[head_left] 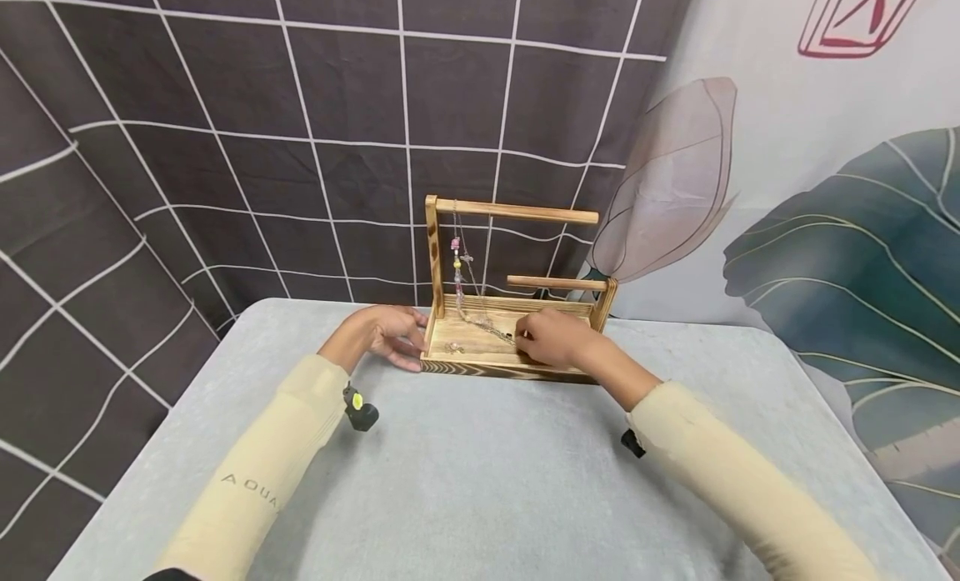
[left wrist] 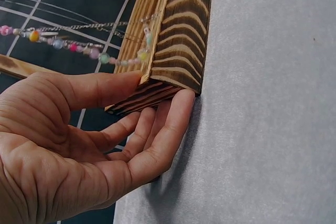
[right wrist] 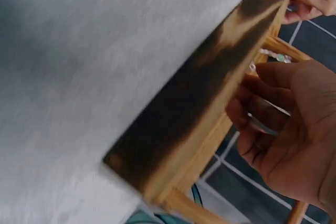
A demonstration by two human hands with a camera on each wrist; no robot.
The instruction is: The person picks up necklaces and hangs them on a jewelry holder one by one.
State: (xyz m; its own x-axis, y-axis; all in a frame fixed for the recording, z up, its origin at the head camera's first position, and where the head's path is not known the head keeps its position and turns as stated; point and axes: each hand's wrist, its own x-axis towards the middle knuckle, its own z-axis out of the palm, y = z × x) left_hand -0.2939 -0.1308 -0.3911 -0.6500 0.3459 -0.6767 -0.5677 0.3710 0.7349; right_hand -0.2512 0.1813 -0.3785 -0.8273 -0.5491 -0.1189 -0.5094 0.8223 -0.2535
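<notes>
A wooden jewelry stand (head_left: 480, 368) has a low tray and two horizontal bars at different heights. My left hand (head_left: 393, 335) grips its left front corner; in the left wrist view the thumb is at the rim and the fingers are against the outside. From the tall bar hang a beaded strand (head_left: 457, 268) and thin silver chains (head_left: 472, 277). One chain (head_left: 487, 327) slopes down across the tray to my right hand (head_left: 555, 338), whose curled fingers pinch its end. Those fingertips are partly hidden. A small jewelry piece (head_left: 453, 348) lies on the tray floor at the left.
The lower bar (head_left: 555, 282) juts over the tray just behind my right hand. A grey-covered table (head_left: 480, 473) carries the stand. Close behind hangs a dark curtain with white grid lines (head_left: 337, 172); a leaf-patterned cloth (head_left: 847, 272) hangs at the right.
</notes>
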